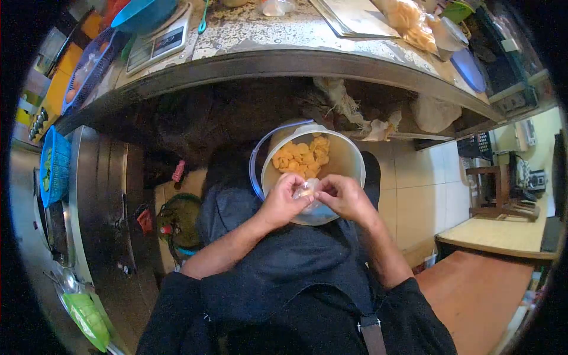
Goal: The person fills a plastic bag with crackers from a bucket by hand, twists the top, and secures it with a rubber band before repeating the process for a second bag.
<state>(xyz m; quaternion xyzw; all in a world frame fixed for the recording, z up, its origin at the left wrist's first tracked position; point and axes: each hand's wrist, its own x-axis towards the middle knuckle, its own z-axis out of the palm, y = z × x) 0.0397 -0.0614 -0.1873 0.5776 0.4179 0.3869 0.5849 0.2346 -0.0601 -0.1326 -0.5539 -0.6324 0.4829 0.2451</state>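
A small clear plastic bag is pinched between both my hands, low over the near side of a white bucket. My left hand has its thumb and fingers closed on the bag's left side. On the other side my right hand grips it with bent fingertips. Something pale shows at the bag, too small to name. Round orange chips lie inside the bucket, against its far left part. The bucket stands between my legs, with its blue handle hanging on the left.
A worn counter crosses in front, carrying a scale, a blue bowl and a bag of orange chips. Metal cabinets stand left. An orange-brown tabletop is at lower right.
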